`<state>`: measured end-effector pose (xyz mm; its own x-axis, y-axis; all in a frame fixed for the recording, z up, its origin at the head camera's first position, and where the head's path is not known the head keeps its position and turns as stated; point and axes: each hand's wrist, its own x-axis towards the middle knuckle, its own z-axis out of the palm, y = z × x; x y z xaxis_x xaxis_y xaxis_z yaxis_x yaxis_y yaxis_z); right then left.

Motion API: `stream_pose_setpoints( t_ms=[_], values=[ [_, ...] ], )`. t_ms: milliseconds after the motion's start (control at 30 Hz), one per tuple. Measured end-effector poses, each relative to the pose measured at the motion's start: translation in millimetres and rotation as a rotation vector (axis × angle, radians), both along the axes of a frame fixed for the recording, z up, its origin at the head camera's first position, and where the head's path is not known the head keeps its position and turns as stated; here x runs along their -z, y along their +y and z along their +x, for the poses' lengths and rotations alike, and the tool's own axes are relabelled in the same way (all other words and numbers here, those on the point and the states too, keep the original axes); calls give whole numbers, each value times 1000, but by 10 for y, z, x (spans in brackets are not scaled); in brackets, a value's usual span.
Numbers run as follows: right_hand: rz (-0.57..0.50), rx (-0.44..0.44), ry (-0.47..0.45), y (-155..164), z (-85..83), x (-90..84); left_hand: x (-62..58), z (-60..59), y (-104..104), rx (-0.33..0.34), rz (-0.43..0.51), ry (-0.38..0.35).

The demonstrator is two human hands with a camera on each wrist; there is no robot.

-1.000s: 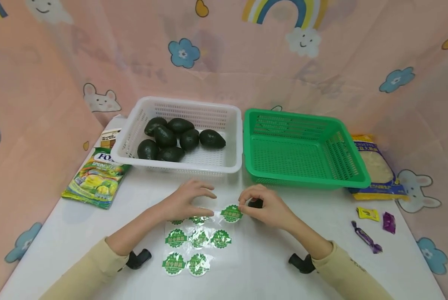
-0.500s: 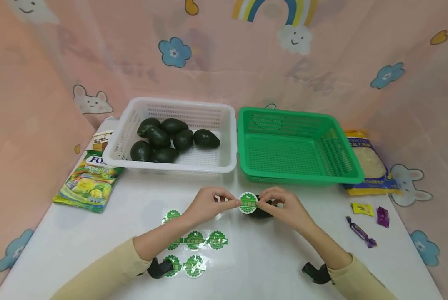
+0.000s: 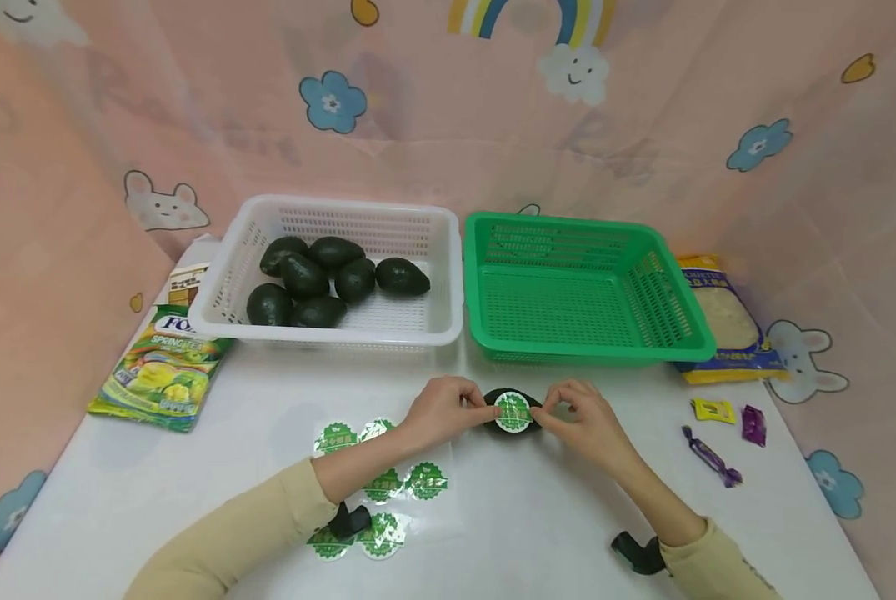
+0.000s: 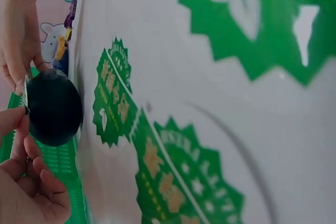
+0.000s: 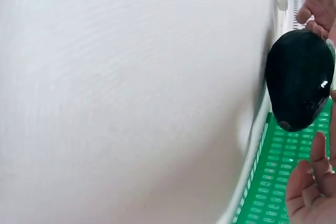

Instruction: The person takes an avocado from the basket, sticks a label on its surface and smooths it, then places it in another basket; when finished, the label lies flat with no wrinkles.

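Observation:
A round green-and-white sticker (image 3: 513,412) lies over the upper face of a dark avocado (image 5: 299,77) on the table, in front of the green basket. From the left side my left hand (image 3: 448,408) pinches the sticker's edge between thumb and finger. My right hand (image 3: 586,421) pinches the opposite edge. In the left wrist view the sticker shows edge-on, right against the avocado (image 4: 55,106). More green stickers (image 3: 427,481) lie on a clear sheet, partly hidden under my left forearm.
At the back left, a white basket (image 3: 327,336) holds several avocados. Beside it stands a green basket (image 3: 590,348). A green snack bag (image 3: 158,367) lies left; a yellow-and-blue bag (image 3: 733,325) lies right, near a yellow packet (image 3: 713,411) and purple sweets (image 3: 710,457).
My right hand has carried the sticker from above the sheet to the avocado. My left hand has moved right and now pinches its other edge. The sticker has come down over the avocado.

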<state>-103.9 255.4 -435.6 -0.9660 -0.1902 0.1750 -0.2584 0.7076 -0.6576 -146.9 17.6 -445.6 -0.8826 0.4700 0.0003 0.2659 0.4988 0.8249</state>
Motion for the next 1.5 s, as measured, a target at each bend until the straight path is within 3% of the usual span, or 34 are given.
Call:
stream_pose_setpoints(
  t_ms=[200,300,400,500,600,767,967,1033,1133,1200,1300,1400,1500],
  values=[
    [1,-132,177,10,-47,37,-35,19,-27,69,-25,194],
    [2,-194,192,-4,-64,47,-42,28,-32,101,-48,231],
    [-5,-202,163,-16,-78,54,-36,27,-36,111,-67,245],
    [-67,-147,46,-5,-98,14,-29,20,-33,117,-87,250],
    [-195,-55,-136,23,-144,-57,-40,2,-6,154,-130,272],
    [-504,45,-386,-13,-279,-133,-25,-76,86,251,-199,304],
    [-908,160,-575,-157,-436,-161,-8,-146,71,349,-148,284],
    [-984,186,-596,-174,-464,-164,-94,-145,15,403,-108,267],
    [-994,228,-598,-181,-465,-168,-368,-192,-69,452,-35,252],
    [-965,243,-601,-166,-443,-164,-630,-290,-91,437,-4,256],
    [-905,268,-604,-155,-405,-157,-918,-553,-33,356,-13,298],
    [-863,261,-613,-140,-372,-140,-1007,-826,119,306,-113,316],
    [-845,273,-620,-135,-349,-121,-938,-1005,304,339,-250,288]
  ],
)
